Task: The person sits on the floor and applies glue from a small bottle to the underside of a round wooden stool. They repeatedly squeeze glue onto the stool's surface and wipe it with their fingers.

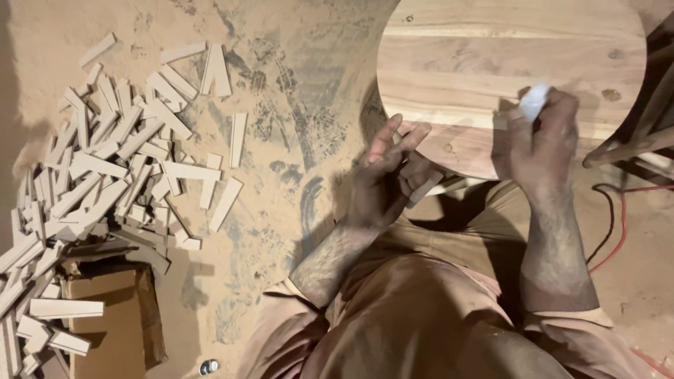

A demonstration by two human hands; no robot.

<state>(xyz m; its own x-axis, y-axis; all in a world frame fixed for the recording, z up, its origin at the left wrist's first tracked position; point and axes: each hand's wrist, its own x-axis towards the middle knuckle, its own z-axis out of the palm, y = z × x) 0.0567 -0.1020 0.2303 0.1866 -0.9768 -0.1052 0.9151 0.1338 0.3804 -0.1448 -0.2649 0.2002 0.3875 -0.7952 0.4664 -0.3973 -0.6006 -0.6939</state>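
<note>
A round wooden board (491,63) lies in front of me, its near edge over my knees. My right hand (540,140) rests on the board's near right part, fingers closed around a small white piece (533,102) that sticks out above the thumb. My left hand (390,175) hovers at the board's near left edge with fingers spread and curled, and a small pale wooden piece (426,188) lies against its palm side. Both forearms are dusty.
A big heap of short pale wood offcuts (105,161) covers the sawdust floor at left, spilling over a cardboard box (112,316). Red and black cables (618,224) run at right beside a wooden frame (646,133). A small metal part (208,366) lies near the bottom.
</note>
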